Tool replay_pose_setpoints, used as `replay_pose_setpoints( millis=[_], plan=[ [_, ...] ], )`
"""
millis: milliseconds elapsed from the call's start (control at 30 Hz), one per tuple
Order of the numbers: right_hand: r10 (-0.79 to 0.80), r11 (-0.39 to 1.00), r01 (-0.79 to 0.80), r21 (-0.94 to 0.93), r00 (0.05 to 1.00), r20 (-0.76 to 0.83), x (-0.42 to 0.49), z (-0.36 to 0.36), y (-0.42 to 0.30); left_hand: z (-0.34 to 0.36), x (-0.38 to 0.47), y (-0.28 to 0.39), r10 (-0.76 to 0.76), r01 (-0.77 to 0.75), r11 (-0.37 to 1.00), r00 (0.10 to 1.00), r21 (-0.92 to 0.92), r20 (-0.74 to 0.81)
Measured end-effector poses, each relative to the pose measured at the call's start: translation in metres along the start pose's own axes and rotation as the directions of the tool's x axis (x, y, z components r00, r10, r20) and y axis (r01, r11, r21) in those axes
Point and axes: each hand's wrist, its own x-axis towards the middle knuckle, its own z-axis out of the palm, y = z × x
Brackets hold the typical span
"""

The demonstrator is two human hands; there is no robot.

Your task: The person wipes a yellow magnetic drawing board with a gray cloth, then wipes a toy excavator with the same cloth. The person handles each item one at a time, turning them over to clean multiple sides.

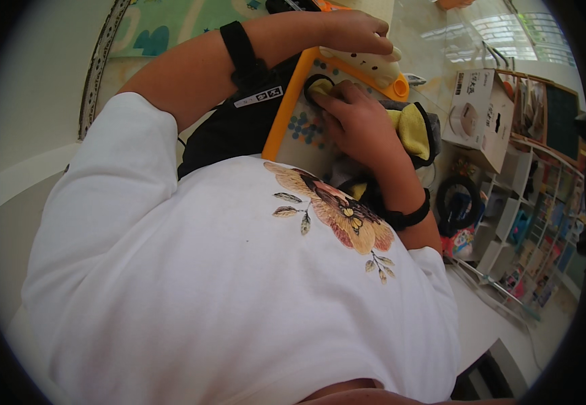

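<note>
A toy drawing board with an orange frame [281,117] stands tilted before me, its pale panel covered in places with blue and orange dots. A cream bear-face piece [361,62] tops the board. My left hand [361,33] is curled over that top edge and grips it; its fingertips are partly hidden. My right hand [356,119] presses a yellow and grey cloth [414,131] with black edging against the panel. One folded part of the cloth shows at the fingertips, and more hangs beside and below the wrist.
Black fabric [227,136] lies left of the board, beside a green patterned mat [171,30]. To the right are a printed cardboard box [480,116], a black steering-wheel-like ring [457,202] and a white shelf [505,223] with assorted items. An orange object lies beyond my left hand.
</note>
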Motion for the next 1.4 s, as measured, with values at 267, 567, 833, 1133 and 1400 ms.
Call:
replay_pose_setpoints(
  millis=[267,567,833,1133,1400],
  plan=[
    [0.105,0.994,-0.105,0.030,0.994,-0.002,0.006,-0.003,0.009,-0.001,-0.001,-0.001,-0.022,0.022,0.999,1.000,-0.038,0.009],
    [-0.112,0.979,0.076,0.189,0.976,0.187,-0.026,-0.018,0.004,-0.005,0.007,-0.007,0.014,0.002,0.986,0.995,-0.168,0.096],
    [0.146,0.987,-0.153,-0.056,0.984,-0.103,-0.008,0.000,0.018,-0.004,0.010,-0.006,0.033,-0.028,0.992,0.998,-0.123,0.045],
    [-0.132,0.964,0.083,0.254,0.974,0.184,-0.021,-0.014,-0.014,0.000,0.001,-0.014,0.006,-0.001,0.996,0.998,-0.091,0.059],
    [0.373,0.916,-0.387,-0.102,0.918,-0.136,-0.064,-0.019,0.011,0.008,-0.022,-0.022,0.084,-0.091,0.987,0.995,-0.129,-0.062]
  ],
)
